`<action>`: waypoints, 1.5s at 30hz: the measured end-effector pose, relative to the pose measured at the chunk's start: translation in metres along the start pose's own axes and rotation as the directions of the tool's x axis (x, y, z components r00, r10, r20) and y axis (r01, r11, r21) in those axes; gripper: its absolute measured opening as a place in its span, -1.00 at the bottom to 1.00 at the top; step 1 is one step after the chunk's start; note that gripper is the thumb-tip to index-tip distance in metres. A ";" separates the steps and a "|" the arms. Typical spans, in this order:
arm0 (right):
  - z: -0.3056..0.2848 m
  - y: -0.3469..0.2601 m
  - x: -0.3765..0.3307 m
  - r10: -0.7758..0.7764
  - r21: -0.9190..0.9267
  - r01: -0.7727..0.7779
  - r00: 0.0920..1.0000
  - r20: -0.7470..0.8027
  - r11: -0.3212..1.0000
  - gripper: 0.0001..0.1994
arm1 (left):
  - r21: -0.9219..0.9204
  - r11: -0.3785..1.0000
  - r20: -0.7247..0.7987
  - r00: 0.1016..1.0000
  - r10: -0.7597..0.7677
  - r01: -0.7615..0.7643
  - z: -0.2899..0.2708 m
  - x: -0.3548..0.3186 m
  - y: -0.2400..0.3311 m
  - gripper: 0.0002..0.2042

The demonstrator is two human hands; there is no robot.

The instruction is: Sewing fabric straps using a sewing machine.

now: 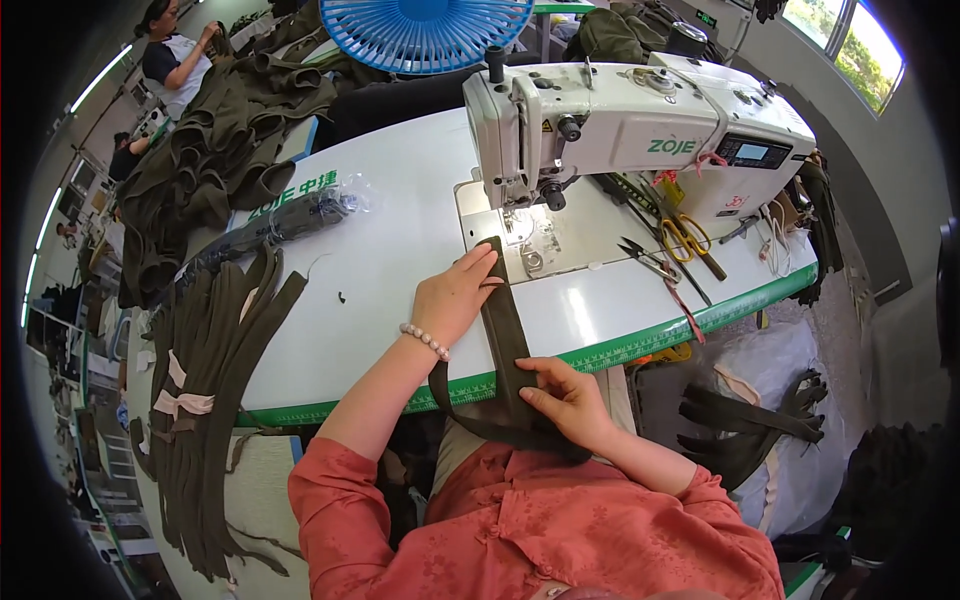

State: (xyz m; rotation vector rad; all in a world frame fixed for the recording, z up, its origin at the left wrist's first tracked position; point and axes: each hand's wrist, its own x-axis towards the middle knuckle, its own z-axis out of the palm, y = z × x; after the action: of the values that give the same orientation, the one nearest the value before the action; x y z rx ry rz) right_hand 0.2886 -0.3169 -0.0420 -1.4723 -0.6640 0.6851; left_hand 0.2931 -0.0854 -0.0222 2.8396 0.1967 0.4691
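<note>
A dark olive fabric strip point(508, 330) runs from just in front of the sewing machine's needle area down over the table's front edge. Its lower part loops back toward my lap. Near the strip's far end, my left hand point(455, 300) holds it against the tabletop, fingers together on the fabric. My right hand point(570, 400) grips the right side of the strip near the table edge, thumb and forefinger on it. The white sewing machine point(620, 125) stands just beyond, its metal needle plate point(545, 240) close to the strip's end.
A tied bundle of olive strips point(200, 400) lies at left, beside a plastic-wrapped dark roll point(270, 228). Thread snips point(650, 260) and yellow-handled scissors point(685, 238) lie right of the needle. Behind are a blue fan point(425, 30), heaped olive cloth point(210, 140) and another person point(180, 65).
</note>
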 end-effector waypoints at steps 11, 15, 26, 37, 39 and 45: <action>-0.016 -0.004 -0.004 0.042 -0.024 -0.043 0.999 -0.030 0.999 -0.64 | 0.093 0.996 -0.037 0.999 -0.012 0.016 0.017 0.022 0.015 -0.69; -0.018 -0.002 -0.004 0.033 -0.037 -0.034 0.999 -0.029 0.999 -0.64 | 0.082 0.996 -0.015 0.999 -0.043 0.044 0.015 0.025 0.018 -0.69; -0.021 -0.016 -0.012 -0.229 -0.465 0.180 0.972 -0.051 0.867 -0.64 | -0.254 0.954 -0.192 0.959 -0.209 0.157 0.004 0.008 0.018 -0.59; 0.016 -0.030 0.009 -0.164 0.047 0.162 0.986 0.037 0.986 -0.61 | -0.923 -0.370 0.246 0.898 -0.365 0.103 -0.033 -0.045 0.084 -0.59; 0.020 -0.028 0.010 -0.080 0.345 0.050 0.994 0.074 0.937 -0.60 | -0.956 -0.270 0.206 0.917 -0.343 0.114 -0.034 -0.048 0.086 -0.61; 0.010 -0.024 0.003 0.091 0.356 -0.149 0.980 0.175 0.922 -0.69 | -0.990 -0.005 0.137 0.929 -0.344 0.144 -0.031 -0.050 0.097 -0.54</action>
State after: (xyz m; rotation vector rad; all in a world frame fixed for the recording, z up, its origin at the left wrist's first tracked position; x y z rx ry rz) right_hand 0.2833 -0.3076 -0.0180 -1.1242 -0.5300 0.9721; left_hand 0.2445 -0.1801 0.0174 1.2374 0.2495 0.4496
